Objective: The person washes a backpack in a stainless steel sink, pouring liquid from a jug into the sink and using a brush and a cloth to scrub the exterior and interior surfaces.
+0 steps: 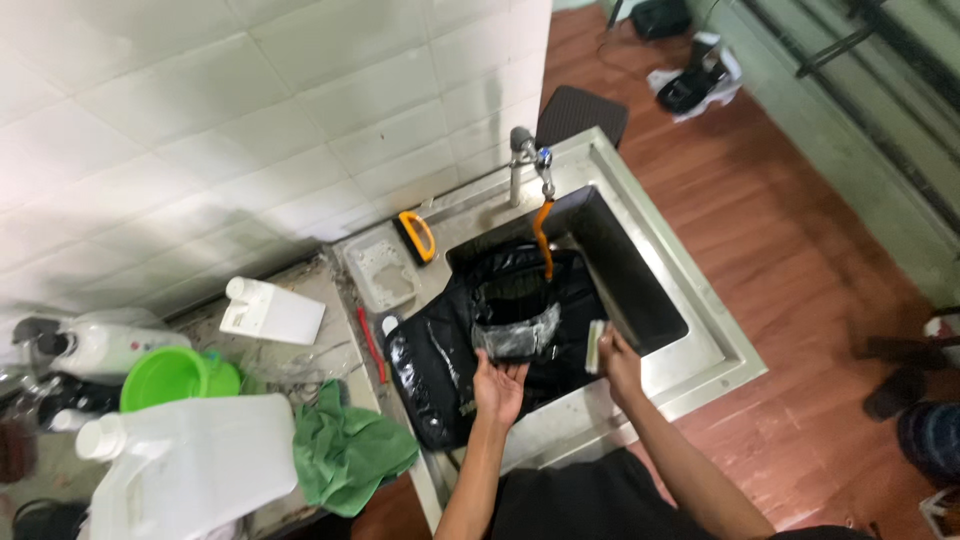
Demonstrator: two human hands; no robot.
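A black bag or garment (440, 365) fills a steel sink (690, 375) and spills over its left rim. A grey, wet patch (518, 338) shows on the fabric. My left hand (498, 388) lies palm up with spread fingers just below that patch, touching the fabric. My right hand (615, 358) grips a small pale scrub brush (596, 347) at the sink's right side. An orange hose (545, 235) hangs from the tap (520, 160) down over the fabric.
On the counter to the left are a green cloth (345, 450), white jugs (190, 460), a green bowl (170, 377), a white bottle (270, 310), a red toothbrush (372, 342), a soap tray (382, 272) and an orange-black brush (416, 237). Wooden floor lies to the right.
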